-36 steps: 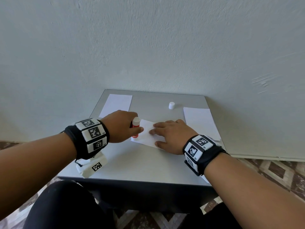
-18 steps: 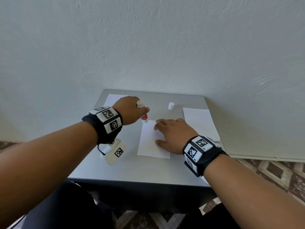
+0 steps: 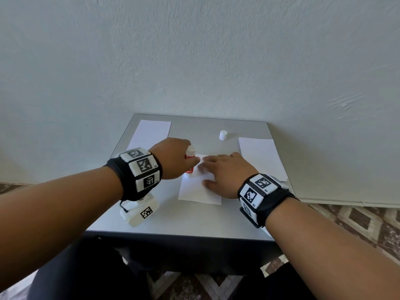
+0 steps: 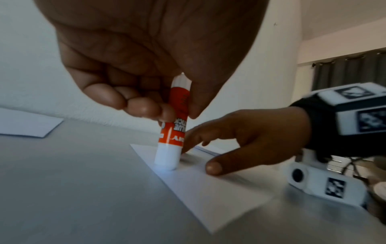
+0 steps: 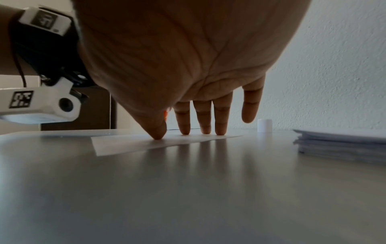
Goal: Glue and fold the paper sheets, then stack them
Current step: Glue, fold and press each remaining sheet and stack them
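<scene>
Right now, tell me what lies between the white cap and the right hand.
Only bare grey table. The head view shows nothing between the white cap and the right hand, which is pressing the sheet.

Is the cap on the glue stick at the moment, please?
No, the cap stands alone on the table, apart from the glue stick that the left hand presses onto the sheet.
</scene>
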